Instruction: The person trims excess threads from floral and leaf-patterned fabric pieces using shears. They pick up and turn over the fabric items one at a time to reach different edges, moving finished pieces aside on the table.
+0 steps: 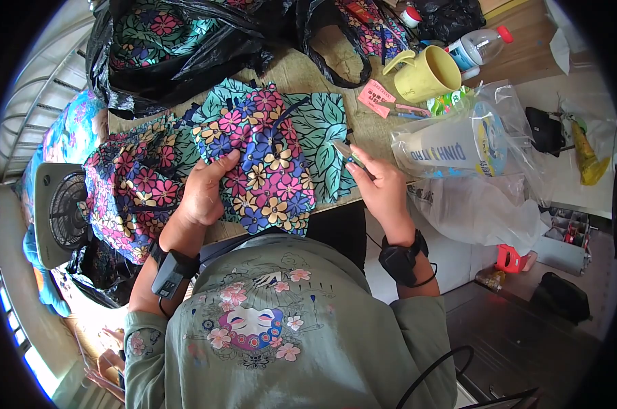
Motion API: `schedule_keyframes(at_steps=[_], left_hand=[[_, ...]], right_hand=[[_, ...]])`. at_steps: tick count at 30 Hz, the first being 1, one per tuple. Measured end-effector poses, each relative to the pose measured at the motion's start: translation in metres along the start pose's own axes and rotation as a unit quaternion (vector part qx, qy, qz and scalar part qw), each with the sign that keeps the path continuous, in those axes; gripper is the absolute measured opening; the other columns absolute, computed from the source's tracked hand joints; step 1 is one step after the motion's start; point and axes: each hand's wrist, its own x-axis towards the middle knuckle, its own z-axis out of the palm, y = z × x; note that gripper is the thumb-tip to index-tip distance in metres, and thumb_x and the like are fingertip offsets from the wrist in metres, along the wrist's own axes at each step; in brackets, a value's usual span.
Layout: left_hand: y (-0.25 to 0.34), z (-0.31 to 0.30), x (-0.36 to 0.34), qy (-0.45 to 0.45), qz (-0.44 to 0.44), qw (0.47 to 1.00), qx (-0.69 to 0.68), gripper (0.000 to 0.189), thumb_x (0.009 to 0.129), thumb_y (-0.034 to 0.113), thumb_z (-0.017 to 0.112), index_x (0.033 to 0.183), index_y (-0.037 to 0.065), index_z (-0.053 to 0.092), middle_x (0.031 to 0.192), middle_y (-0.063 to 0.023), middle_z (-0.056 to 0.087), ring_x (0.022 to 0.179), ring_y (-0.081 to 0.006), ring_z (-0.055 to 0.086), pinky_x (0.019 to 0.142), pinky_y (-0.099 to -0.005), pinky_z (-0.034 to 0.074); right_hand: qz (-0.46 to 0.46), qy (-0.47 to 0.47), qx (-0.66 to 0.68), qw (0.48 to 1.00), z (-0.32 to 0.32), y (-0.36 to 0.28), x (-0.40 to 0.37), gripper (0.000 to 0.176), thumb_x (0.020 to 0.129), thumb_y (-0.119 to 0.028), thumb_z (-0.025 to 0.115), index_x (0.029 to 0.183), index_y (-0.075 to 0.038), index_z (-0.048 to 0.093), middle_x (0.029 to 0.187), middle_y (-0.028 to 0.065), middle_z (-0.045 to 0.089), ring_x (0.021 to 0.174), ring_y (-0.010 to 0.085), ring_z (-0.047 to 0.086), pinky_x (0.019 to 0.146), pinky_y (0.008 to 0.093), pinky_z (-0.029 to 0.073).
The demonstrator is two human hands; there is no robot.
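Note:
Flower-print fabric in pink, blue and yellow lies spread on the table before me, over teal leaf-print fabric. My left hand grips the left edge of the flower fabric, thumb on top and fingers hidden beneath. Closed around a small pair of thread snips, my right hand is at the right edge of the leaf-print piece. The blades point up and left, over that fabric. More flower-print fabric is heaped left of my left hand and hangs off the table.
A black plastic bag holding printed fabric covers the far side. On the right are a yellow mug, a bottle, pink paper tags and a plastic-wrapped cup. A fan stands at the left.

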Motion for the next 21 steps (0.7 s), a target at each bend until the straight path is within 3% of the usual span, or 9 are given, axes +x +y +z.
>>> schedule_keyframes(at_steps=[4, 8, 21], left_hand=[[0.0001, -0.0003, 0.0001, 0.001, -0.001, 1.000, 0.005, 0.028, 0.094, 0.012, 0.054, 0.119, 0.001, 0.056, 0.111, -0.0102, 0.065, 0.098, -0.0205, 0.064, 0.089, -0.0367, 0.052], [0.0012, 0.0006, -0.0004, 0.007, -0.007, 1.000, 0.007, 0.028, 0.094, 0.012, 0.054, 0.119, 0.001, 0.056, 0.110, -0.0101, 0.065, 0.097, -0.0203, 0.065, 0.089, -0.0366, 0.053], [0.0005, 0.0002, 0.0006, -0.001, -0.002, 1.000, 0.004, 0.028, 0.094, 0.012, 0.054, 0.119, 0.001, 0.056, 0.109, -0.0096, 0.066, 0.095, -0.0200, 0.065, 0.087, -0.0363, 0.054]], right_hand=[[0.011, -0.040, -0.012, 0.999, -0.0069, -0.0043, -0.0008, 0.035, 0.083, -0.018, 0.071, 0.117, -0.013, 0.067, 0.066, 0.0104, 0.056, 0.057, 0.0196, 0.051, 0.057, 0.0310, 0.043], [-0.003, -0.040, -0.017, 0.999, -0.0042, -0.0022, 0.0004, 0.032, 0.085, -0.022, 0.068, 0.115, -0.011, 0.067, 0.074, 0.0137, 0.063, 0.060, 0.0290, 0.059, 0.055, 0.0361, 0.046], [-0.001, -0.061, -0.012, 0.998, -0.0071, -0.0044, 0.0020, 0.033, 0.084, -0.023, 0.068, 0.116, -0.014, 0.067, 0.075, 0.0132, 0.063, 0.062, 0.0283, 0.060, 0.057, 0.0353, 0.046]])
